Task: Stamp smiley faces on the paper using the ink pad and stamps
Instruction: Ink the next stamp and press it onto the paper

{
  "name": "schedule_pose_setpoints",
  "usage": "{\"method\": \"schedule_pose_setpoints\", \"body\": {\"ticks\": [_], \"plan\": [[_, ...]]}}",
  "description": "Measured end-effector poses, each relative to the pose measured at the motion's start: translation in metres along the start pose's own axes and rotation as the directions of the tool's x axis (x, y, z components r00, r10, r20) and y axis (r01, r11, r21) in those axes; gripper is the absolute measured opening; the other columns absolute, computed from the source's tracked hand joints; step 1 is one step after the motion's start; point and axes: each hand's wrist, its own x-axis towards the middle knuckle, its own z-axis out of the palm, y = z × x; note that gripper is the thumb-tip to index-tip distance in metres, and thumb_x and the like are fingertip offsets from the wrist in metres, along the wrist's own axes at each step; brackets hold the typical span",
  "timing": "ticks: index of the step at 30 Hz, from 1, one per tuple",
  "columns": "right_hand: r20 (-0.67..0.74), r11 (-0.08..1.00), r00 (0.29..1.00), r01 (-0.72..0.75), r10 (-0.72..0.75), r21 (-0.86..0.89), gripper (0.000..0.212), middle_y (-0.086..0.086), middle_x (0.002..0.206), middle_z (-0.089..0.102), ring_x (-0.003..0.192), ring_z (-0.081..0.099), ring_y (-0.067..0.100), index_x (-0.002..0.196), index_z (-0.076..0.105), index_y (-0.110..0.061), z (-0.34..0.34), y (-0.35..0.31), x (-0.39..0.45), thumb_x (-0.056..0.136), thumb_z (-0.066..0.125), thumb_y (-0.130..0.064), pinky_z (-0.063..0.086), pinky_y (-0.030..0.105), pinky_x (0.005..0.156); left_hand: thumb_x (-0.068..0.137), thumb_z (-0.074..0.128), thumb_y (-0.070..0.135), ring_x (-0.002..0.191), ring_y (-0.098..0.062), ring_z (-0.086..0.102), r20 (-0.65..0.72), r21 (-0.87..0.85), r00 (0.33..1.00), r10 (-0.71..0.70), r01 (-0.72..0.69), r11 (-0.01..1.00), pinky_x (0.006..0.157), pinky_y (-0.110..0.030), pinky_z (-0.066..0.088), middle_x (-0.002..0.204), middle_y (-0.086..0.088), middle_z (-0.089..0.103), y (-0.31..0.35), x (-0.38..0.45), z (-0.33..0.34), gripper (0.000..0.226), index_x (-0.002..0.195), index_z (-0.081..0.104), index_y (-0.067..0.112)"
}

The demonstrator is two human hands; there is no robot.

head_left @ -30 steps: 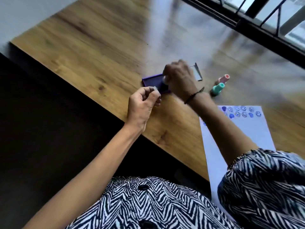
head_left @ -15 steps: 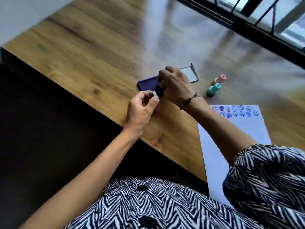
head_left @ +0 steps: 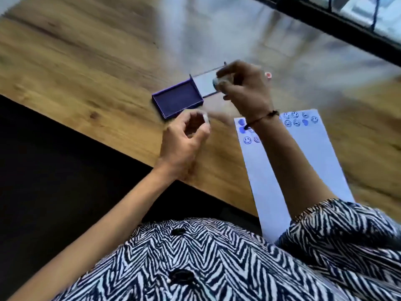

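right hand [head_left: 245,88] fingers pinch stamp [head_left: 218,80] | left hand [head_left: 184,137] pinches cap [head_left: 206,118] | paper [head_left: 303,153] at 5 o'clock of ink pad [head_left: 178,99] | press flat, lift straight

Open purple ink pad [head_left: 178,100] lies left of stamped paper [head_left: 303,153].

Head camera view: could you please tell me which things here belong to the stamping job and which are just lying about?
In use:
ink pad
its open lid
stamp in right hand
small pale piece, perhaps a cap, in left hand
paper

Lying about:
pink-tipped stamp, mostly hidden
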Motion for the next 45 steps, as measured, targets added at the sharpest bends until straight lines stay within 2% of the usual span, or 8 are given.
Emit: {"method": "schedule_pose_setpoints", "body": {"ticks": [3,5,8,12,22,34,40,45], "plan": [[-0.101,0.968,0.977,-0.168,0.189,0.189,0.014,0.004,0.067,0.06,0.067,0.058,0.023,0.085,0.064,-0.01,-0.048,0.027,-0.037,0.073,0.065,-0.002,0.054,0.04,0.067,0.075,0.058,0.026,0.081,-0.005,0.057,0.337,0.179,0.917,0.213,-0.285,0.942,0.075,-0.007,0.042,0.092,-0.007,0.066,0.012,-0.005,0.03,0.032,0.099,0.06,0.005],[-0.116,0.961,0.961,-0.23,0.249,0.156,0.013,0.009,0.069,0.062,0.068,0.057,0.023,0.087,0.064,-0.009,-0.067,0.043,-0.057,0.077,0.064,0.0,0.053,0.042,0.069,0.077,0.058,0.019,0.085,-0.016,0.059,0.486,0.249,0.824,0.29,-0.449,0.858,0.079,-0.017,0.043,0.094,-0.014,0.069,0.015,-0.006,0.046,0.028,0.098,0.06,0.0],[-0.112,0.961,0.954,-0.277,0.278,0.024,0.011,0.012,0.075,0.064,0.071,0.058,0.021,0.087,0.066,-0.007,-0.078,0.057,-0.073,0.078,0.063,-0.002,0.053,0.049,0.082,0.078,0.061,0.013,0.077,-0.029,0.062,0.596,0.31,0.732,0.329,-0.587,0.748,0.073,-0.038,0.046,0.087,-0.015,0.068,0.009,-0.008,0.057,0.019,0.093,0.059,0.002],[-0.137,0.953,0.975,-0.202,0.174,-0.225,0.012,0.011,0.074,0.068,0.076,0.062,0.024,0.086,0.066,-0.005,-0.072,0.06,-0.079,0.075,0.063,-0.003,0.05,0.035,0.08,0.081,0.056,0.021,0.072,-0.026,0.058,0.658,0.35,0.673,0.338,-0.671,0.653,0.069,-0.036,0.045,0.078,-0.011,0.065,0.001,-0.009,0.054,0.019,0.088,0.057,0.004],[-0.177,0.827,0.981,-0.167,0.083,-0.536,0.019,0.019,0.105,0.061,0.098,0.055,0.033,0.097,0.063,-0.005,-0.06,0.062,-0.079,0.081,0.052,-0.006,0.041,0.037,0.083,0.08,0.05,0.026,0.076,-0.029,0.063,0.65,0.374,0.684,0.331,-0.667,0.644,0.072,-0.036,0.045,0.082,-0.014,0.068,0.002,-0.01,0.053,0.029,0.092,0.058,0.001],[-0.127,0.715,0.989,-0.14,0.072,-0.685,0.018,0.02,0.107,0.056,0.092,0.057,0.039,0.099,0.059,-0.005,-0.054,0.059,-0.077,0.084,0.05,-0.009,0.045,0.039,0.072,0.078,0.05,0.026,0.078,-0.029,0.063,0.642,0.386,0.699,0.314,-0.649,0.655,0.069,-0.04,0.052,0.084,-0.016,0.068,0.004,-0.012,0.052,0.031,0.094,0.058,0.001],[-0.15,0.6,0.988,-0.132,0.02,-0.789,0.017,0.018,0.103,0.055,0.084,0.057,0.04,0.098,0.056,-0.007,-0.045,0.06,-0.078,0.085,0.047,-0.003,0.034,0.034,0.06,0.079,0.053,0.024,0.078,-0.029,0.064,0.644,0.396,0.699,0.31,-0.652,0.646,0.069,-0.04,0.052,0.084,-0.016,0.068,0.003,-0.011,0.052,0.028,0.094,0.059,0.001],[-0.128,0.623,0.992,-0.099,-0.002,-0.776,0.016,0.02,0.101,0.055,0.079,0.054,0.041,0.096,0.056,-0.005,-0.047,0.062,-0.079,0.085,0.044,-0.003,0.031,0.033,0.066,0.078,0.054,0.023,0.079,-0.029,0.065,0.645,0.39,0.7,0.306,-0.645,0.657,0.069,-0.039,0.053,0.085,-0.016,0.069,0.003,-0.011,0.053,0.027,0.094,0.06,0.001]]}}
